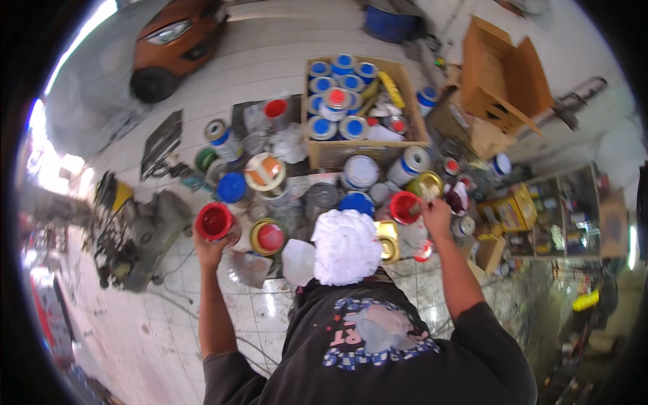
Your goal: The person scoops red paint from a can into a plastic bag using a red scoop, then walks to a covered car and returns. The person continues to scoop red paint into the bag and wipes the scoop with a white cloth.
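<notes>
At the left, my left hand [210, 247] is closed around a red plastic cup [215, 221] with dark red liquid inside. My right hand [436, 214] is pinched at the rim of another red cup [403, 206] on the right; what its fingers grip is too small to tell. Between my arms, a bunched white cloth [347, 247] lies in front of my dark printed shirt. Beside my left hand stands an open can [267, 237] with red inside. A golden tin [387, 241] sits by the white cloth, and a yellowish can [427, 184] stands just beyond my right hand.
Cans and jars crowd the work surface, among them a blue-lidded can [232, 187] and a white-topped can [360, 172]. A cardboard box [361, 154] full of blue-topped cans stands behind. Farther off are an open carton [503, 67], shelves [564, 213] and an orange car [177, 40].
</notes>
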Motion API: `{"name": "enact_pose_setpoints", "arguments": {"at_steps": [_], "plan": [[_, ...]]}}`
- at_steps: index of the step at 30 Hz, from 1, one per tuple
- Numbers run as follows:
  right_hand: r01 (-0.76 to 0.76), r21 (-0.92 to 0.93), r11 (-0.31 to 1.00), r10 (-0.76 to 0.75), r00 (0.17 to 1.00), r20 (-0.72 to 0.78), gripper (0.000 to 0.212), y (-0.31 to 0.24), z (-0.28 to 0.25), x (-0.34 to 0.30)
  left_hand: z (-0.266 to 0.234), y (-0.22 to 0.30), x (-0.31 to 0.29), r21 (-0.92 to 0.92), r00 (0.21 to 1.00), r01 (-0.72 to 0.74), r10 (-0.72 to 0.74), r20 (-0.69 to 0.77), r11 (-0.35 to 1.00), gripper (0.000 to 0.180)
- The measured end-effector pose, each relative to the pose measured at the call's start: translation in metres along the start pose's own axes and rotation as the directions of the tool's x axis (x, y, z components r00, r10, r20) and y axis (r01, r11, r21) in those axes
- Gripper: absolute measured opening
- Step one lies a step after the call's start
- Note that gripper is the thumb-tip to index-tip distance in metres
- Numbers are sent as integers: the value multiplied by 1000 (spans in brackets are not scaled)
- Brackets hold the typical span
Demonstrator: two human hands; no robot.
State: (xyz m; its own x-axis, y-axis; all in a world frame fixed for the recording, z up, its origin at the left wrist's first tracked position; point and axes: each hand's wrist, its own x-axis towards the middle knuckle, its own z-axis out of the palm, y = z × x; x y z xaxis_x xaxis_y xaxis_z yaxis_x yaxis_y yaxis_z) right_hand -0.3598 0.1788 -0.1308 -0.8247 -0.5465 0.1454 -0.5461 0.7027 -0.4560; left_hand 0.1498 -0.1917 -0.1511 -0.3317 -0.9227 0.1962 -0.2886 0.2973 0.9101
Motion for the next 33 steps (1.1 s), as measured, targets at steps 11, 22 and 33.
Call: {"name": "enact_pose_setpoints", "arguments": {"at_steps": [11,22,33], "plan": [[-204,217,955,244,953,-179,37,22,11,-15,35,-26,22,-106,933,225,-183,309,969,99],[-230,67,971,235,969,-73,35,-3,0,-10,11,-65,32,27,897,125,-124,425,992,102],[-203,38,978,206,959,-197,35,-2,4,1,5,-41,35,25,766,333,-286,576,942,103]]}}
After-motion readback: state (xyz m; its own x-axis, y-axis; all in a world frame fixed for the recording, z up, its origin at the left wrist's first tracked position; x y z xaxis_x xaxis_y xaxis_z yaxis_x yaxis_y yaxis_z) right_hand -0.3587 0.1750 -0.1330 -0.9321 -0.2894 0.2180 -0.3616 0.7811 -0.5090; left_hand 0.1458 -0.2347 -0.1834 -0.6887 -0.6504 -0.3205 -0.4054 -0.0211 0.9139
